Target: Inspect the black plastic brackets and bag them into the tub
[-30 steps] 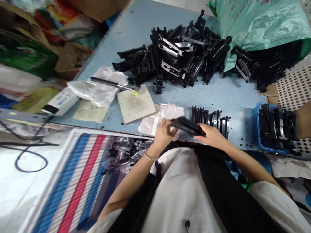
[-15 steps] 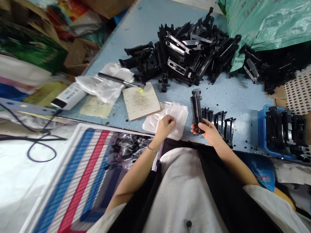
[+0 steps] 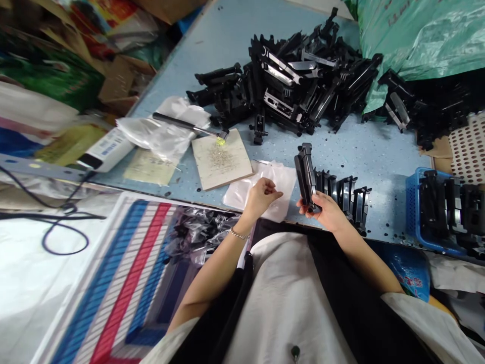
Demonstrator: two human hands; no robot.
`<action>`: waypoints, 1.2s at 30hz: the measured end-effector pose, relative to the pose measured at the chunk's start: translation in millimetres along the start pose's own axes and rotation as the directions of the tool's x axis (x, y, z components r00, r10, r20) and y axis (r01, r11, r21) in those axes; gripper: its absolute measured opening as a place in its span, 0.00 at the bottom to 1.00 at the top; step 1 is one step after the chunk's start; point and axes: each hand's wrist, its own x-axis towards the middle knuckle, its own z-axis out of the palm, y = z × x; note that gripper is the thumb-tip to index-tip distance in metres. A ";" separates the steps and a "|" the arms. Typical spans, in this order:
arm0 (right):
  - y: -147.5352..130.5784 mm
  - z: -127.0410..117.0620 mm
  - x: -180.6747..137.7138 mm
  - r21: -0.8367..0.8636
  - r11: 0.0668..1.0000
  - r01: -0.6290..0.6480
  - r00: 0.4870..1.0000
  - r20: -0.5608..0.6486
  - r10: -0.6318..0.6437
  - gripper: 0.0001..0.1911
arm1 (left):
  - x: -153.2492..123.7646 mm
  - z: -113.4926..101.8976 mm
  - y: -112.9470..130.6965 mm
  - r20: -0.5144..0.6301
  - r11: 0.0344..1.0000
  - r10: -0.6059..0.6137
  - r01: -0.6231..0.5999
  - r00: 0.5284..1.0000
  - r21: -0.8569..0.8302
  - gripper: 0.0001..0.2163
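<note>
My right hand (image 3: 326, 210) grips a long black plastic part (image 3: 306, 172) by its lower end and holds it nearly upright above the table. A lighter, shiny strip shows along its side. My left hand (image 3: 261, 197) hovers over a stack of clear plastic bags (image 3: 286, 177), fingers loosely curled and thumb apart, with nothing visible in it. Beside my right hand stands a row of similar black parts (image 3: 346, 194). A large heap of black parts (image 3: 288, 81) lies farther back.
A blue basket (image 3: 413, 202) of black parts stands at the right edge. Left of the bags lie a square board (image 3: 220, 164) with crumbs, a black-handled tool (image 3: 182, 123) and a white box (image 3: 109, 150). Below, a striped crate (image 3: 113, 283) holds bagged parts. A green bag (image 3: 420, 40) covers the back right.
My left thumb has stretched out from the curled fingers, and the hand has shifted slightly right. The black part in my right hand has turned a little and come slightly lower.
</note>
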 end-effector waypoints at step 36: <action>31.3 9.2 -2.3 0.172 0.847 -0.503 0.835 0.351 0.425 0.25 | -5.8 -46.9 4.4 0.105 0.820 0.379 -0.386 0.919 0.422 0.23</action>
